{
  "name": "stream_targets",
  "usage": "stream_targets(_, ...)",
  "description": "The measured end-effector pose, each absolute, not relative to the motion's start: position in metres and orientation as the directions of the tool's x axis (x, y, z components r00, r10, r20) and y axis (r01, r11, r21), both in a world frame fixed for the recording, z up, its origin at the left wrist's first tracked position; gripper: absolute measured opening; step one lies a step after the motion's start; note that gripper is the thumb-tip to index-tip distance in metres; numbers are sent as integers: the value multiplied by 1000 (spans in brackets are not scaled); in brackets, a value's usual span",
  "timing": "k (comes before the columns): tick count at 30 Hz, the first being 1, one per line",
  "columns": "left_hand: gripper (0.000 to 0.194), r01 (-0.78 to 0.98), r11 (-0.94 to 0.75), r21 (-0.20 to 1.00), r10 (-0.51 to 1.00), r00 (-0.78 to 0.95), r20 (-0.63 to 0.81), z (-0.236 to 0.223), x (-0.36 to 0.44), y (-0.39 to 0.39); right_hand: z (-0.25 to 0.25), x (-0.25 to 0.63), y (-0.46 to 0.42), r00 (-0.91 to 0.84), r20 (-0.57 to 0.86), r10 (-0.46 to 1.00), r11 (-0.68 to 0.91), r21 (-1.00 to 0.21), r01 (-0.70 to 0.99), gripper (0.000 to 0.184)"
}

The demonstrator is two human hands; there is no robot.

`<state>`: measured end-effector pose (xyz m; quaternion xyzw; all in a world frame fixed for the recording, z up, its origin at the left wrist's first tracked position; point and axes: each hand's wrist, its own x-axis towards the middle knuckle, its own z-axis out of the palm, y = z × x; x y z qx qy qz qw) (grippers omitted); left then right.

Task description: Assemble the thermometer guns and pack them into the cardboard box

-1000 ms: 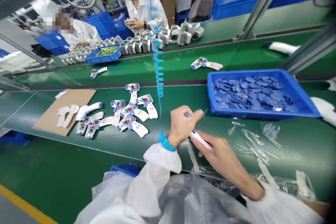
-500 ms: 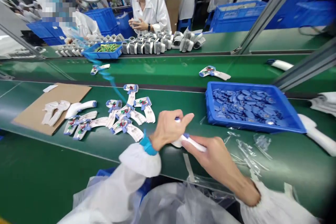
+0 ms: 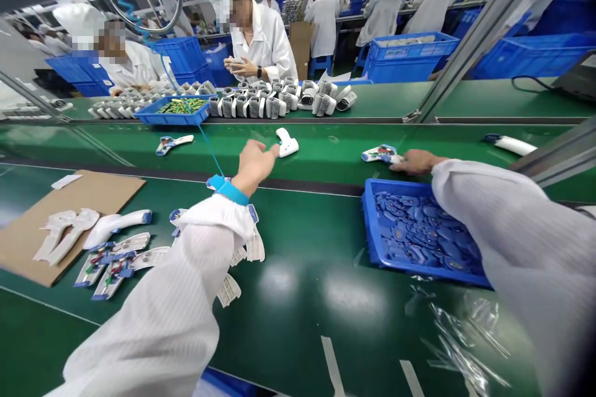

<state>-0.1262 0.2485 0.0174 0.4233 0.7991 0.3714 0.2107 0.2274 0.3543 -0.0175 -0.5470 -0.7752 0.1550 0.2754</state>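
Observation:
On the green conveyor belt point(image 3: 326, 161) lies a white closed pistol-shaped thermometer point(image 3: 287, 145). My left hand point(image 3: 256, 164), with a blue wrist strap point(image 3: 228, 189), is just left of it, thumb stretched out towards its edge; the other fingers are mostly hidden. Farther right, my right hand point(image 3: 416, 162) grips the handle end of an open thermometer half point(image 3: 380, 154) with wires and blue trim, still on the belt. More open thermometer halves point(image 3: 112, 273) lie on the near bench, some partly covered by my left sleeve. A closed white thermometer point(image 3: 116, 226) rests near them.
A blue tray point(image 3: 367, 223) of blue plastic parts stands below my right forearm. Clear plastic scraps point(image 3: 459, 347) lie at front right. Cardboard point(image 3: 28, 223) bears white shells. Another open half point(image 3: 173, 144) is on the belt. Co-workers point(image 3: 261, 31) sit opposite behind rows of grey-white devices point(image 3: 246, 105).
Both hands have left the near bench and reached forward to the belt. The closed thermometer formerly between them now lies on the belt. My right hand has taken hold of an open half there.

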Motion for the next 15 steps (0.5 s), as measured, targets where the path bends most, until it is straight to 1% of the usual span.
stream_targets(2, 35, 538, 288, 792, 903, -429, -38, 12, -103, 233, -11, 224, 341, -298, 249, 922, 385, -490, 782, 37)
stream_targets(4, 51, 512, 133, 849, 967, -254, 2, 8, -75, 211, -1, 218, 310, -361, 252, 898, 439, -436, 786, 26)
stream_targets(5, 58, 469, 43, 882, 988, -153, 33, 6, -60, 198, 4, 215, 288, -408, 257, 876, 481, -421, 769, 28)
stream_targets(6, 62, 409, -28, 912, 996, -67, 61, 5, -46, 183, 7, 212, 263, -459, 257, 851, 526, -419, 740, 33)
stream_targets(7, 58, 348, -68, 935, 997, 5, 71, 4, -33, 168, 10, 209, 235, -508, 257, 822, 568, -429, 702, 38)
stream_targets(8, 47, 305, -75, 950, 997, 54, 61, 2, -22, 151, 11, 207, 207, -564, 250, 787, 608, -471, 639, 40)
stream_targets(9, 36, 288, -62, 956, 996, 83, 39, 1, -14, 135, 12, 205, 179, -574, 254, 778, 609, -525, 594, 40)
stream_targets(10, 26, 303, -39, 952, 996, 90, 12, -1, -8, 118, 12, 204, 154, -553, 262, 791, 587, -582, 563, 37)
stream_targets(11, 21, 340, -19, 940, 996, 84, -10, -2, -3, 103, 12, 202, 132, -513, 267, 816, 550, -634, 544, 34)
stream_targets(12, 20, 388, -12, 922, 996, 85, -23, -3, 0, 89, 12, 201, 113, -458, 270, 847, 506, -673, 539, 31)
stream_targets(13, 21, 438, -18, 899, 995, 95, -27, -4, 1, 77, 13, 199, 98, -412, 269, 871, 471, -697, 541, 29)
stream_targets(15, 20, 527, -58, 848, 991, 132, -14, -4, 3, 58, 15, 197, 77, -377, 281, 883, 459, -689, 561, 27)
